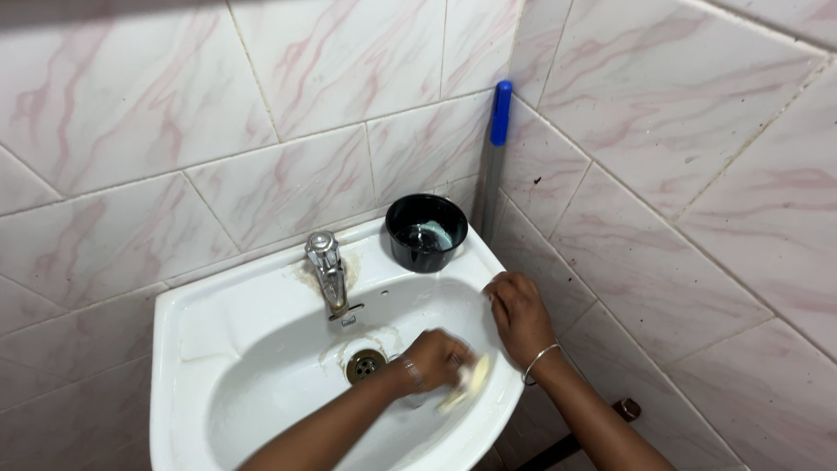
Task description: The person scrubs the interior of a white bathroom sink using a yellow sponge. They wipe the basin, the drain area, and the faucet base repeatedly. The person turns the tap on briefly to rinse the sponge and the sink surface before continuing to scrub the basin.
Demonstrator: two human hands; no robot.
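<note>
The left hand (433,358) is curling around a pale yellow scrubbing pad (468,381), pressing it against the inner near-right wall of the white ceramic wall-hung sink (218,323). The right hand (519,316) is resting loosely spread on the sink's right rim. One chrome tap (329,272) is standing at the far middle, one black round plastic cup (425,232) at the far right corner, one blue-capped grey stick (494,157) leaning behind it.

We see even, soft daylight-like illumination, bright on the tiles (288,78) and the white sink (218,323), with a dark band along the top left edge. We note a sheen inside the black cup (426,231), motion blur on the left hand (436,359) and sponge (469,382), and wide-angle bending of tile lines.
</note>
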